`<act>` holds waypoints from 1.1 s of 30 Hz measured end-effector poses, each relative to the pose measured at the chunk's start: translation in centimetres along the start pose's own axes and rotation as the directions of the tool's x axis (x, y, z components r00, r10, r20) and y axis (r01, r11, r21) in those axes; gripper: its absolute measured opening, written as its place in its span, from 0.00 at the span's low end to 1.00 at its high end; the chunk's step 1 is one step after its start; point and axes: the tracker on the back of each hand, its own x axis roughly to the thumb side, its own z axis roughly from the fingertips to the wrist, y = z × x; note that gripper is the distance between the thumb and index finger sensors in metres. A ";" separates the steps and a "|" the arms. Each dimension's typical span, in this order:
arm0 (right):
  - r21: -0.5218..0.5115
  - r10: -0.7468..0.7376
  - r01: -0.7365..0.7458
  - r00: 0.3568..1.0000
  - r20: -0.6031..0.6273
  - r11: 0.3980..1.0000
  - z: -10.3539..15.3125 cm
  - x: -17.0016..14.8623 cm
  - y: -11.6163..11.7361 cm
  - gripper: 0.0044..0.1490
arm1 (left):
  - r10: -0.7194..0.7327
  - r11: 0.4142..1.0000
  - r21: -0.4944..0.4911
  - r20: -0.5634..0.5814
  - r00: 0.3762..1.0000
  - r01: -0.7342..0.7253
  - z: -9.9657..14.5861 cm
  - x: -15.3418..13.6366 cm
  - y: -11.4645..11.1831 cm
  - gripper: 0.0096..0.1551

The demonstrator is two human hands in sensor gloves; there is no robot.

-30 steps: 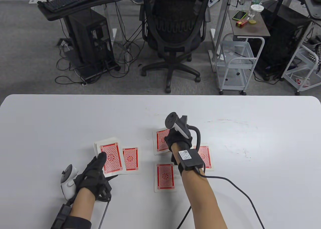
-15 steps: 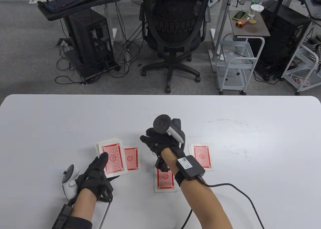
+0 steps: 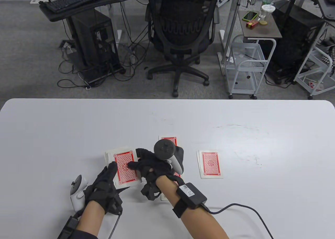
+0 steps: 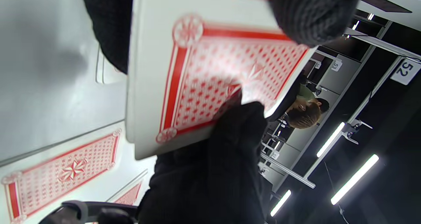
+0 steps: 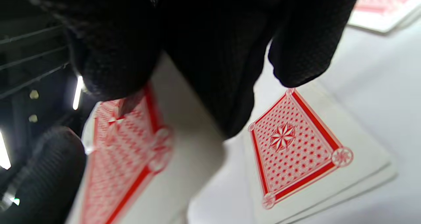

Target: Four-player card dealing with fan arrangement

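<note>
My left hand [image 3: 111, 175] holds the red-backed deck [image 3: 125, 168] just above the white table [image 3: 78, 124], thumb on its top. My right hand [image 3: 140, 164] has come over to the deck, and one of its fingertips [image 5: 115, 86] rests on the top card [image 4: 213, 79]. I cannot tell whether a finger is under that card. Dealt piles lie face down: a far one [image 3: 169, 140], a right one [image 3: 210, 164], and a near one [image 3: 164, 197] mostly hidden under my right wrist. The pile beside the deck is hidden in the table view; a pile [image 5: 296, 148] shows in the right wrist view.
A cable [image 3: 235, 207] runs from my right wrist across the table's front right. Beyond the far table edge stand an office chair [image 3: 180, 35] and a white cart [image 3: 246, 66].
My right hand has left the far pile and swung left and back to the deck. My left hand has shifted the deck slightly right toward it.
</note>
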 end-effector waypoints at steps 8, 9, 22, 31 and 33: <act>-0.030 0.019 -0.022 0.996 -0.082 0.999 2.0 -3.2 -9.2 0.47 | -0.028 1.000 0.014 0.013 1.000 0.028 0.1 0.3 0.0 0.28; -0.058 0.062 -0.068 0.993 -0.103 0.996 2.4 -3.7 -10.8 0.48 | -0.029 0.999 0.016 0.011 1.000 0.029 0.1 0.3 0.1 0.28; -0.012 0.610 -0.743 0.558 -0.563 0.669 5.0 -11.2 -17.9 0.48 | -0.043 0.998 0.042 0.005 0.999 0.043 -0.1 0.5 0.3 0.28; 0.026 0.681 -0.833 0.434 -0.589 0.553 5.4 -10.4 -17.7 0.52 | -0.045 0.997 0.057 0.008 0.999 0.045 0.0 0.6 0.4 0.28; -0.047 0.629 -0.765 0.562 -0.537 0.643 6.1 -8.5 -17.4 0.51 | -0.051 0.997 0.050 0.013 0.999 0.050 0.0 0.7 0.1 0.28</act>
